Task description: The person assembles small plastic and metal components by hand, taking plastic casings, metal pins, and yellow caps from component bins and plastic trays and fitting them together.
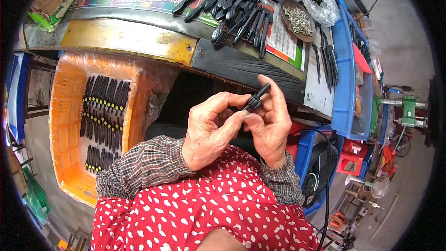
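Over my lap, in front of the bench edge, a small black part [254,102] is pinched between both hands; its exact kind does not show. My left hand [209,128] grips it from the left with thumb and fingers. On the other side my right hand [270,123] holds it with its thumb below and fingers raised behind. Fingers cover some of the piece. Beyond the hands, a loose pile of black handle-shaped pieces [237,11] lies on the bench. Next to the pile sits a brown bowl [311,38] of small silvery metal pieces [298,20].
At left stands an orange crate [58,125] holding rows of black pieces with yellow dots [104,104]. A blue bin [343,74] borders the bench at right, near more thin black pieces [329,58]. A black cable [328,176] hangs down beside my right arm.
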The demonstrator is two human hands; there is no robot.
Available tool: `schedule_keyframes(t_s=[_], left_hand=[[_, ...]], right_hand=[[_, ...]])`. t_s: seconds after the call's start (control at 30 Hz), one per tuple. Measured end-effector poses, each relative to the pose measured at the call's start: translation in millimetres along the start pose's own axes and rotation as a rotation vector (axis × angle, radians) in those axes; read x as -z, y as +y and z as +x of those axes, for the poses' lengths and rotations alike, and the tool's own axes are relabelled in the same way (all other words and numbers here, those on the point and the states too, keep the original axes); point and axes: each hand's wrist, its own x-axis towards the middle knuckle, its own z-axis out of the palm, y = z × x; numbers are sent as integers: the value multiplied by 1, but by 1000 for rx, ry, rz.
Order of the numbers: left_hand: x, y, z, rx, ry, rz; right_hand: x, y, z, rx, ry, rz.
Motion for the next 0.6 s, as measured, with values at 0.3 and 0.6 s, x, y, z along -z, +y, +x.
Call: schedule_keyframes(t_s=[0.3,0.6], left_hand=[[-1,5,-3,-2,-46,81],[1,6,-4,-2,-50,60]], right_hand=[[7,-4,-1,-17,45,114],[5,-7,2,2,72,133]])
